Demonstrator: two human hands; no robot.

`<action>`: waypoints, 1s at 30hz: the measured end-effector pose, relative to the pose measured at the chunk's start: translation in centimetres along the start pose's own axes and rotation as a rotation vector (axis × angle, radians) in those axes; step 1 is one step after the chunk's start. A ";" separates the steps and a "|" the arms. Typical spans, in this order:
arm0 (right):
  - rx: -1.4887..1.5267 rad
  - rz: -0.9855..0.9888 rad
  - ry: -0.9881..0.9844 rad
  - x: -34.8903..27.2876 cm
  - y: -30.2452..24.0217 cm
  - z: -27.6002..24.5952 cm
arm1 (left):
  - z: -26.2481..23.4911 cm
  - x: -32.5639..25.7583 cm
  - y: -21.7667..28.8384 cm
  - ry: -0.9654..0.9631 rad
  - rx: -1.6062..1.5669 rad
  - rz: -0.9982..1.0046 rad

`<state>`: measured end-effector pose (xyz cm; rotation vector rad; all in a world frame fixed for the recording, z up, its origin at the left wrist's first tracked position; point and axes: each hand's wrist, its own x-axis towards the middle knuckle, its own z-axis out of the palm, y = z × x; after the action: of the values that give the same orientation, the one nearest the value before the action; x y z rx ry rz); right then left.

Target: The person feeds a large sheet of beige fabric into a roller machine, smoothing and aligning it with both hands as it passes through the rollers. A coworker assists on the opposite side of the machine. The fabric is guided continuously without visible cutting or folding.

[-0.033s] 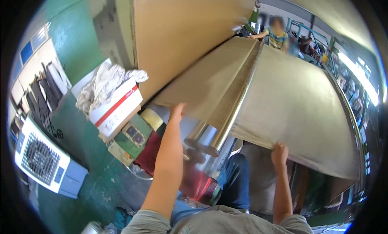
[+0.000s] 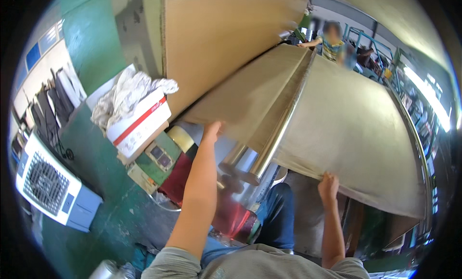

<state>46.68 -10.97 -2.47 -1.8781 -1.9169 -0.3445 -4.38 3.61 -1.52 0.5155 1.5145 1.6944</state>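
Observation:
A wide sheet of beige-gold fabric [image 2: 356, 125] runs over shiny metal rollers [image 2: 275, 143] and spreads out to both sides. My left hand [image 2: 212, 131] closes on the near edge of its left stretch, left of the rollers. On the right, my right hand [image 2: 328, 186] grips the near hem of the fabric, fingers curled round it. The hem is slightly bunched beside that hand. At the far end stands a co-worker [image 2: 331, 47] in a striped top, one arm reaching to the fabric near the roller's far end.
A tall tan panel [image 2: 226, 33] rises behind the fabric's left side. To the left are a white box with a red stripe [image 2: 139, 127], crumpled white cloth [image 2: 126, 96] and a control box [image 2: 161, 156]. An air cooler [image 2: 53, 182] stands on the green floor. Metal framing [image 2: 415, 139] borders the right.
My right hand has shifted slightly left and down with the hem. My left hand has barely moved. The whole view has turned a little.

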 end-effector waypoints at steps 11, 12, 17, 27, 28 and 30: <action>0.027 -0.067 -0.176 -0.6 -8.5 -0.9 | 0.4 1.4 -0.8 0.452 0.309 0.186; 0.037 -0.092 -0.183 -0.6 -9.1 -0.9 | 0.7 1.1 -1.0 0.335 0.210 0.118; 0.085 -0.182 -0.160 0.3 -12.3 -1.1 | 0.6 1.2 -1.4 0.019 -0.012 0.018; 0.110 -0.290 -0.142 1.8 -17.4 0.9 | -0.6 3.3 -2.5 0.336 0.293 0.212; 0.161 -0.307 -0.101 1.9 -17.4 1.4 | 0.4 2.7 -2.6 0.133 0.288 0.130; 0.265 -0.335 -0.018 1.8 -17.1 2.3 | 1.5 1.5 -2.2 -0.071 0.271 0.023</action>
<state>29.49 -9.21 -1.54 -1.3990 -2.1702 -0.1630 -3.51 5.64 -3.63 0.7291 1.7013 1.4786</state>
